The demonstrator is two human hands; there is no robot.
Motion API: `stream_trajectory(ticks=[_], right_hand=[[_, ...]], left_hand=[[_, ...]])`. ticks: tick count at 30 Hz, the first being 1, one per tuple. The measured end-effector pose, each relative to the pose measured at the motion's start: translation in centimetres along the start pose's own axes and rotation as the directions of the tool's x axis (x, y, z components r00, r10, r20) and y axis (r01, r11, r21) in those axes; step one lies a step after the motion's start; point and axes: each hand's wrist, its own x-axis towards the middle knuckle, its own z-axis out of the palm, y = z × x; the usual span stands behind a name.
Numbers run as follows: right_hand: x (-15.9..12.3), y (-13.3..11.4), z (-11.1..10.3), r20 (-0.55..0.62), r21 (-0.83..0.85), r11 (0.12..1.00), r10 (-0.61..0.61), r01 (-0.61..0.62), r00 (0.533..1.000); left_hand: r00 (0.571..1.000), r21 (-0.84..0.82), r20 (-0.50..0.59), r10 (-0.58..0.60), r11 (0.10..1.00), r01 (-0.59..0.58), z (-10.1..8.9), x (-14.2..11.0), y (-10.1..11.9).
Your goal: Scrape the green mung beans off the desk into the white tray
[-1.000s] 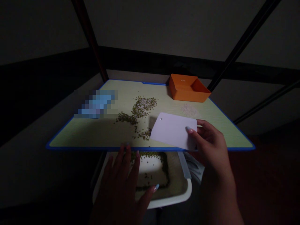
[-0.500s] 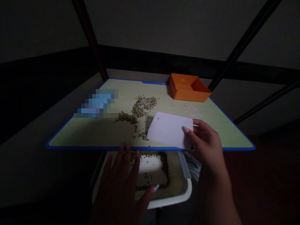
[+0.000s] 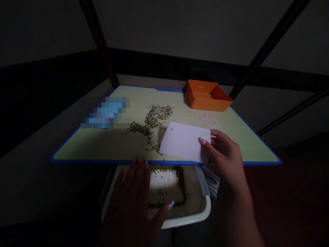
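Although the light is dim, the grip is plain enough: the right hand [image 3: 224, 159] is clenched on the right end of a white plastic bench scraper [image 3: 183, 142], thumb on top and the other fingers curled behind it. The scraper sits low over the near part of the desk [image 3: 164, 162], tilted slightly, with its left corner just beside a loose trail of mung beans [image 3: 140, 128]. Whether its edge touches the surface, I cannot tell.

The left hand [image 3: 130, 206] is open and holds nothing, its fingers spread and their tips at the desk's near blue rim. Below it sits a white plastic tray [image 3: 208, 207], with more beans [image 3: 181, 187] lying in a rough ring around its pale floor.

Farther along the desk are an orange box [image 3: 197, 97] and a small pale heap of grains [image 3: 208, 120], while a blurred blue object [image 3: 105, 113] at the left is too obscured to name.

A scraper like this probably works best with its long edge flat and lightly pressed to the surface, moving in short, even strokes so that beans ride ahead of it instead of slipping underneath; a grip nearer the middle would likely steady the far corner
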Motion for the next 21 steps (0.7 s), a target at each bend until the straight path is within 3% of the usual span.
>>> stream_trajectory(ticks=[21], right_hand=[[0.05, -0.27, 0.28, 0.038, -0.003, 1.0, 0.006, -0.005, 0.999]], left_hand=[[0.999, -0.004, -0.007, -0.046, 0.999, 0.046, -0.39, 0.16, 0.23]])
